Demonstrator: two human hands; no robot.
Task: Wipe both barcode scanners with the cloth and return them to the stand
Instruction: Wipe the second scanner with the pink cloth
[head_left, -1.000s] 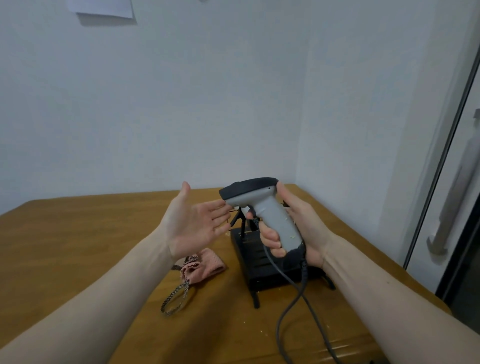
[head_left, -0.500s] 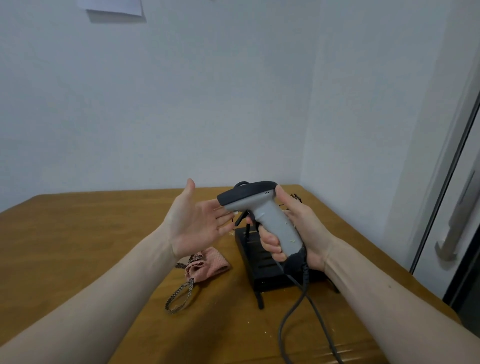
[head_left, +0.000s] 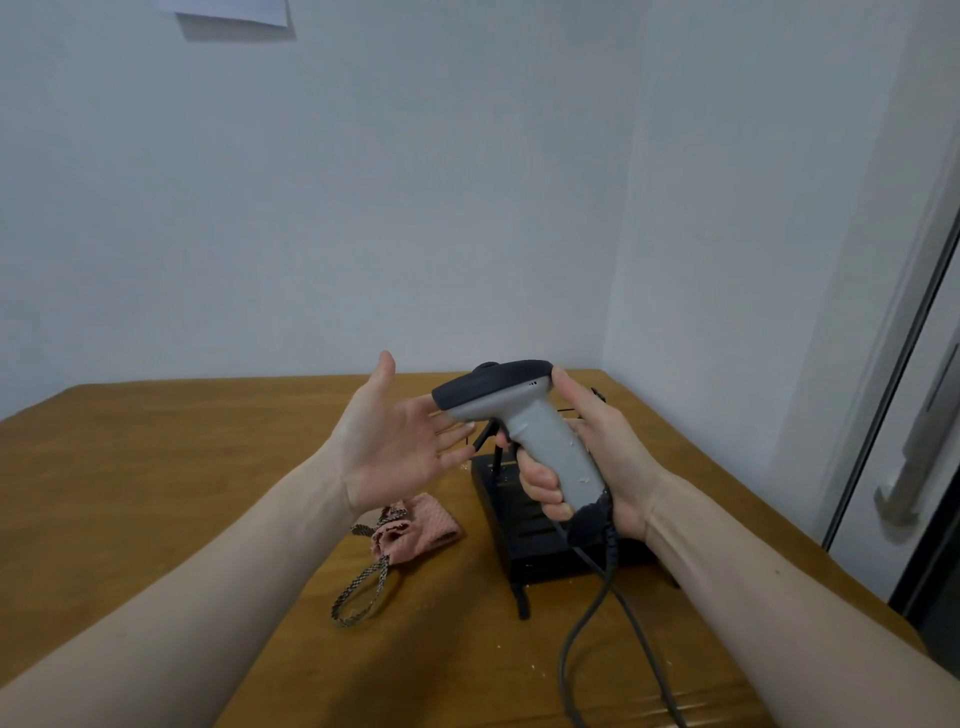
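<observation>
My right hand (head_left: 597, 462) grips the grey handle of a barcode scanner (head_left: 524, 421) with a dark head, held upright above the black stand (head_left: 524, 540). Its dark cable (head_left: 587, 623) hangs down to the table's front edge. My left hand (head_left: 400, 441) is held palm up with fingers straight, fingertips close to the scanner's nose. The pink cloth (head_left: 421, 530), with a braided loop, lies crumpled on the table left of the stand. A second scanner is not clearly visible; a dark shape shows just behind the held scanner's head.
The wooden table (head_left: 156, 493) sits in a corner between white walls. A door with a metal handle (head_left: 914, 467) stands at the right. Small crumbs dot the tabletop near the stand.
The view has shifted slightly. The right hand with the scanner and the flat left hand keep almost the same pose; the scanner has edged a little closer to the left fingertips.
</observation>
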